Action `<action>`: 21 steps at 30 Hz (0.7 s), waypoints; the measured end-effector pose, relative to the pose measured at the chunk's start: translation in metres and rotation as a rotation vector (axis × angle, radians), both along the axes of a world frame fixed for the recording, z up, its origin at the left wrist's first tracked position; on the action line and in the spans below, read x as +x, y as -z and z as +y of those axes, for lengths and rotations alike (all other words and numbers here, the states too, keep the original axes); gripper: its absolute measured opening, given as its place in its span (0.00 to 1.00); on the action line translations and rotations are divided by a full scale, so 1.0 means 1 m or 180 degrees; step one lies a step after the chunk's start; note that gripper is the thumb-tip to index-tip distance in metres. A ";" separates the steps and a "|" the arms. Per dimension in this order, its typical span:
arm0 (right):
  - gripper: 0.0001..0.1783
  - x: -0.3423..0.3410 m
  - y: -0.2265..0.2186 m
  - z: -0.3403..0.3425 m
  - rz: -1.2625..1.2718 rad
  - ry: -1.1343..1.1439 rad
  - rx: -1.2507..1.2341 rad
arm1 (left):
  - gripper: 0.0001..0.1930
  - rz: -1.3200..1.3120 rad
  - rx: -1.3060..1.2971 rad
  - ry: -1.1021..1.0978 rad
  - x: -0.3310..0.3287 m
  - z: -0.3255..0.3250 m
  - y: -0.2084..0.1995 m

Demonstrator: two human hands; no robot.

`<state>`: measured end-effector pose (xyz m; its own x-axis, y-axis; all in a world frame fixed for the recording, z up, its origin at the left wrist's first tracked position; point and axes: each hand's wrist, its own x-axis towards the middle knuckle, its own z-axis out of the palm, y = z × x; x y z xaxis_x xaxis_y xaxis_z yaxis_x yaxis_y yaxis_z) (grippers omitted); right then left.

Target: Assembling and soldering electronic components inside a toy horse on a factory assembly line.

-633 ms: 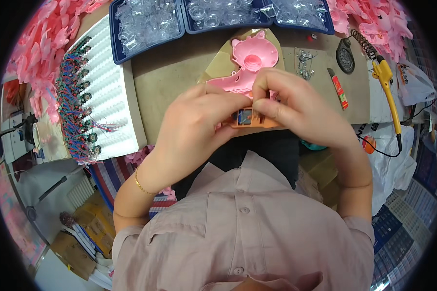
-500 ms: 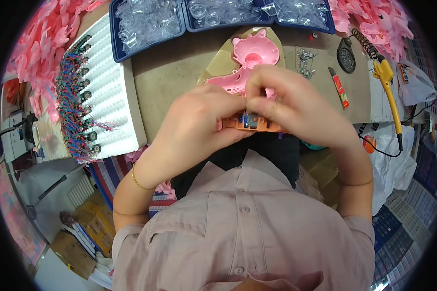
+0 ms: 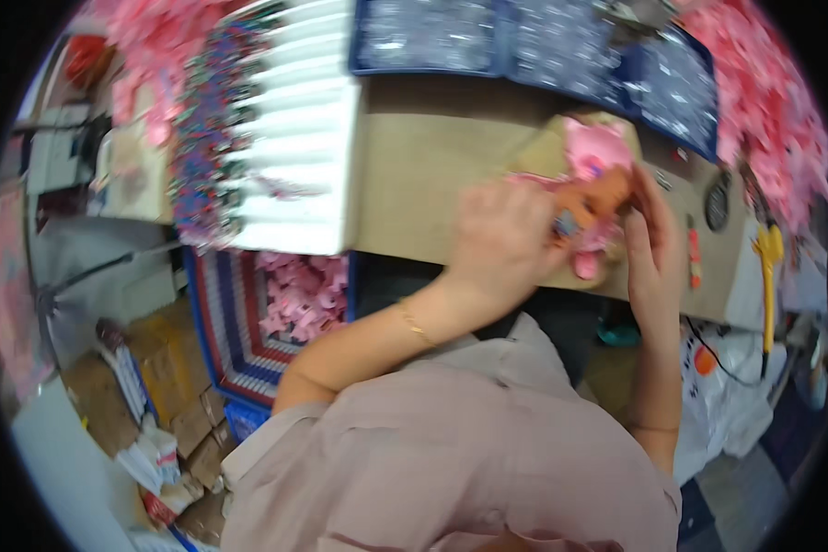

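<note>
An orange plastic part [image 3: 598, 195] is held between my hands, over a pink plastic shell [image 3: 591, 147] on the table. My left hand [image 3: 504, 235] has its fingers curled at the part's left side, beside a small greyish piece [image 3: 566, 223]; motion smears the fingertips. On the other side, my right hand [image 3: 655, 248] grips the part's edge between thumb and fingers. More pink plastic [image 3: 587, 264] shows below the orange part, and I cannot tell whether it belongs to the shell.
Blue trays [image 3: 428, 72] of clear plastic parts line the back. At left, a white ridged tray [image 3: 308, 166] carries bundled coloured wires [image 3: 213, 138]. Pink parts [image 3: 764, 110] heap up at right, above a red cutter [image 3: 695, 253] and a yellow-handled tool [image 3: 769, 276]. A bin of pink pieces [image 3: 305, 294] sits below left.
The view has swung left, so everything sits further right in the picture. My hands have drawn apart from their close pinch, and more of the orange part shows between them.
</note>
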<state>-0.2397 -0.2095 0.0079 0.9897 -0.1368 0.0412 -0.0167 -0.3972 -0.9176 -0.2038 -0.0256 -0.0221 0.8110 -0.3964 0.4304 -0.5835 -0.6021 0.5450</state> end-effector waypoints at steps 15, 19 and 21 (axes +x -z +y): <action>0.24 0.010 0.005 -0.028 0.0323 0.0072 -0.0312 | 0.08 -0.0517 0.1354 -0.1839 0.079 0.217 -0.044; 0.23 0.011 -0.005 -0.023 -0.0139 0.0329 -0.0734 | 0.09 0.1043 0.0420 -0.1124 0.088 0.243 -0.023; 0.18 0.011 -0.008 -0.025 -0.0259 0.0557 -0.0358 | 0.06 0.1651 -0.0553 -0.1430 0.079 0.252 -0.034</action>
<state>-0.2292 -0.2344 0.0162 0.9441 -0.2963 0.1448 -0.0220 -0.4947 -0.8688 -0.1252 0.2263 0.0122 0.9975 0.0639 -0.0292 0.0619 -0.6029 0.7954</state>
